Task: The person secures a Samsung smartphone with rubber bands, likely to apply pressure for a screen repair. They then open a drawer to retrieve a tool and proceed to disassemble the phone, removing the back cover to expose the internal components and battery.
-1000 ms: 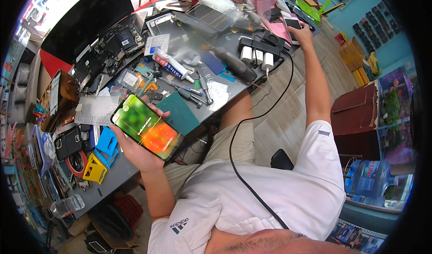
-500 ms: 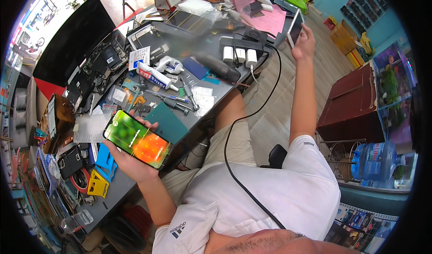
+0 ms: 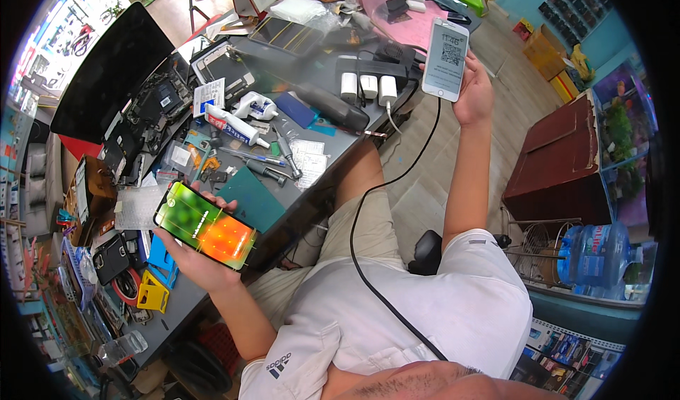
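Observation:
My left hand (image 3: pixel 198 258) grips a black-edged phone (image 3: pixel 205 226) with a lit green and orange screen, over the desk's near left side beside a sheet of bubble wrap (image 3: pixel 134 209) and a teal mat (image 3: pixel 251 195). My right hand (image 3: pixel 473 92) holds a white phone (image 3: pixel 445 60) out at the desk's right end, screen facing me and lit with a square code pattern. A power strip with white chargers (image 3: pixel 368 85) lies just left of it, and a pink sheet (image 3: pixel 397 25) behind it.
The grey desk (image 3: pixel 163 329) carries tools, tubes, taken-apart devices and a black monitor (image 3: pixel 99 67). A black cable (image 3: pixel 372 187) runs from the desk across my body. To the right stand a maroon box (image 3: pixel 545 166), a water jug (image 3: pixel 591 255) and cardboard boxes (image 3: pixel 545 53) on the floor.
My right hand has lifted the white phone, moved it down and left toward me, and turned its now lit screen to face me. My left hand and its phone have shifted slightly left.

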`<state>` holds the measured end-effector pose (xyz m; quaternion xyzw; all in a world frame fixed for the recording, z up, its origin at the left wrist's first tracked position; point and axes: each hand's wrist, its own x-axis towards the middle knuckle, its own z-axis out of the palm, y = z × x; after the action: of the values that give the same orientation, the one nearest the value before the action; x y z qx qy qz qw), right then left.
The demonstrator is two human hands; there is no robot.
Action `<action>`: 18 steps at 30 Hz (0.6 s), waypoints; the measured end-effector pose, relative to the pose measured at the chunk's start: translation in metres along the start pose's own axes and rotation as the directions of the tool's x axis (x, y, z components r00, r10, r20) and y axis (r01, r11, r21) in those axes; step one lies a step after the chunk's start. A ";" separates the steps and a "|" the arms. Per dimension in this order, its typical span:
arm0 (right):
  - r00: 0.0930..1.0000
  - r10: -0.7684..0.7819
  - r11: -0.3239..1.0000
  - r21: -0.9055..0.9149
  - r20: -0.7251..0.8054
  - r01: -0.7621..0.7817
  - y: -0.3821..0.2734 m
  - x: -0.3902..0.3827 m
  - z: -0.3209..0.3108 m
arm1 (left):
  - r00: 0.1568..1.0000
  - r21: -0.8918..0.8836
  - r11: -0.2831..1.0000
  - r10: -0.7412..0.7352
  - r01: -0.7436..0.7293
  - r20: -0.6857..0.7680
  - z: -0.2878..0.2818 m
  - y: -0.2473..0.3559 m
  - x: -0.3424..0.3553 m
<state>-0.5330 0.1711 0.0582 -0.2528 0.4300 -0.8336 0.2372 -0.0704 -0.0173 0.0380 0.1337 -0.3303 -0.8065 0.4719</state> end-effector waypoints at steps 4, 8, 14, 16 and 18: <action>0.999 -0.052 0.998 -0.047 -0.015 0.051 0.014 0.005 -0.004 | 1.000 0.016 1.000 -0.002 0.002 -0.008 0.001 0.001 0.000; 0.999 -0.047 0.999 0.006 0.004 0.047 0.017 0.009 -0.001 | 1.000 0.022 1.000 0.007 -0.006 -0.024 -0.001 0.000 0.000; 0.999 -0.020 0.999 0.026 0.039 0.019 0.024 0.008 0.007 | 0.993 0.017 1.000 0.024 -0.023 -0.118 0.005 -0.002 0.001; 0.999 -0.023 1.000 0.002 0.046 0.023 0.027 0.007 0.012 | 0.992 0.018 1.000 0.024 -0.022 -0.126 0.005 -0.002 0.001; 0.997 -0.028 0.999 -0.018 0.068 0.030 0.027 0.003 0.018 | 0.991 0.039 0.999 0.028 -0.023 -0.128 0.004 -0.002 0.001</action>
<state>-0.5194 0.1442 0.0452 -0.2895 0.4260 -0.8237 0.2371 -0.0744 -0.0162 0.0400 0.1900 -0.3158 -0.7839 0.4997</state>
